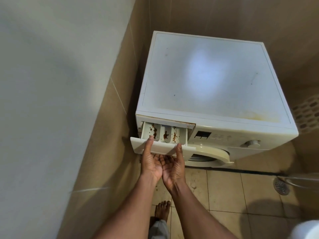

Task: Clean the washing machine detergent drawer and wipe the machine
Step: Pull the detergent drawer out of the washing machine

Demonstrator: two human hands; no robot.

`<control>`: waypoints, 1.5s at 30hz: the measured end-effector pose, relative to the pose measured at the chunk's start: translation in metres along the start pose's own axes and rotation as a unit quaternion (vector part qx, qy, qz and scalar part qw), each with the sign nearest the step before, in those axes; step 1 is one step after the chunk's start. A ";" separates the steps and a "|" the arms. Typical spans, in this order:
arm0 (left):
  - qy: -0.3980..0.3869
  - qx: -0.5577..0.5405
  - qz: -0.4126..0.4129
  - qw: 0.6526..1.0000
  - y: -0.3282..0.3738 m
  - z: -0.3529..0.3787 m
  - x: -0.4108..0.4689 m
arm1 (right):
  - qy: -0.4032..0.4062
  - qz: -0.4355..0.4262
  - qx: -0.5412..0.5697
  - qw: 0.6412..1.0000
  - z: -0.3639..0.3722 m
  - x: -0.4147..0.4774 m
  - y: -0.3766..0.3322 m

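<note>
A white front-loading washing machine stands in a tiled corner. Its detergent drawer is pulled partway out at the upper left of the front panel. The drawer's three compartments show brown rusty stains. My left hand grips the drawer's front from below, thumb over its top edge at the left. My right hand holds the same front panel, thumb up at the right. Both palms face up under the drawer. The machine's top has small dark specks and a yellowish stain near its front right.
A control panel and a dial sit right of the drawer, the round door below. A tiled wall is close on the left. A floor drain and a perforated white basket are at the right. My bare foot stands on the tiles.
</note>
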State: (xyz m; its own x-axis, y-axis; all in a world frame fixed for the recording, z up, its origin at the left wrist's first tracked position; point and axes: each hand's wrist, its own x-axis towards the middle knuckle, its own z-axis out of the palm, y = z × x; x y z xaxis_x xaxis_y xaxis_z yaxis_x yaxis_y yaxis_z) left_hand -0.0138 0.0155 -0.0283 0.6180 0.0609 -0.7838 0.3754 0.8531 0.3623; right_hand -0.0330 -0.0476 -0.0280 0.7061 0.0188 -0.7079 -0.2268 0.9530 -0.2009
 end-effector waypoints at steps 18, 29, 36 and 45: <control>0.009 0.037 0.043 0.998 -0.025 -0.040 -0.040 | 0.014 -0.064 -0.378 0.923 -0.062 -0.052 -0.006; 0.005 0.098 0.040 0.994 -0.046 -0.033 -0.060 | -0.081 -0.397 -0.725 0.557 -0.008 -0.065 -0.027; 0.024 0.156 0.030 0.987 -0.044 -0.032 -0.039 | -0.030 -0.271 -0.923 0.272 0.033 -0.008 -0.044; 0.031 0.171 0.002 0.985 -0.039 -0.028 -0.024 | -0.031 -0.167 -0.960 0.221 0.041 0.024 -0.047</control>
State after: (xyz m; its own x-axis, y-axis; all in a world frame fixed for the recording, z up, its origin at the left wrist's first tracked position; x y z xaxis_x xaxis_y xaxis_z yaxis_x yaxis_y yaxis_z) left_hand -0.0627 -0.0047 -0.0374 0.5809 0.1047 -0.8072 0.5902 0.6287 0.5063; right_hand 0.0218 -0.0797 -0.0078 0.8931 0.1052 -0.4375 0.0207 -0.9808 -0.1937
